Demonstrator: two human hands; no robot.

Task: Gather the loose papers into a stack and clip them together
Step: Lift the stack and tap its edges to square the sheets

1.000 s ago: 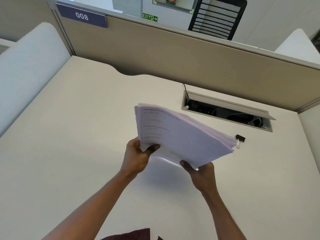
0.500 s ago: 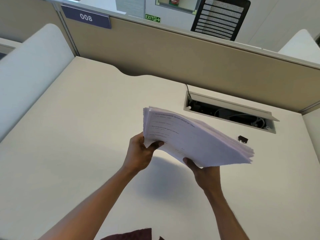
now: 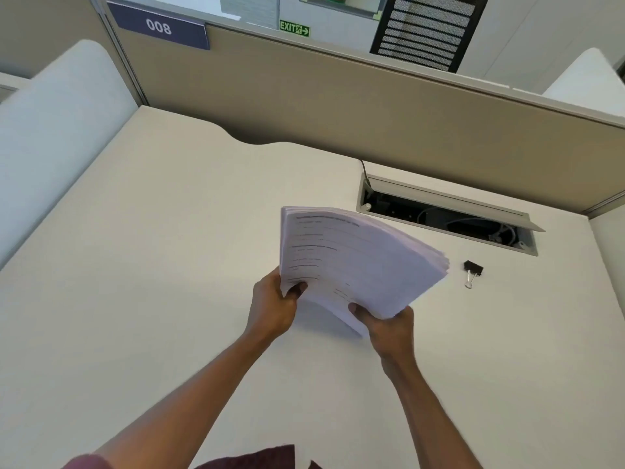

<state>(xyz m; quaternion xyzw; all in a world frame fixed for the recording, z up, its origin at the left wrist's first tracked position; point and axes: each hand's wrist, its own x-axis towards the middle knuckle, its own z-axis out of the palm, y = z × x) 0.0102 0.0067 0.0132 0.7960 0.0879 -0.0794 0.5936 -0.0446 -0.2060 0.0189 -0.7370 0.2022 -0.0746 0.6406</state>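
- You hold the stack of papers point(image 3: 358, 262) in both hands, lifted clear of the counter point(image 3: 169, 299) and tilted so its printed top sheet faces you. The sheets are not flush, and their edges fan out along the right side.
- Your left hand point(image 3: 270, 306) pinches the stack's lower left corner. The thumb presses on the top sheet, and the other fingers are hidden beneath the paper.
- Your right hand point(image 3: 389, 328) grips the near edge further right. The thumb lies against that edge, and the fingers curl under the stack, out of sight.
- The black binder clip point(image 3: 472, 269) lies on the counter near the stack's fanned right edge, apart from it, with one wire handle pointing toward you.
- Beyond the clip, an open cable tray point(image 3: 449, 218) is sunk into the counter with cords inside.
- A tan partition point(image 3: 338, 106) runs along the counter's far edge and carries a blue plate marked 008 point(image 3: 159, 27).
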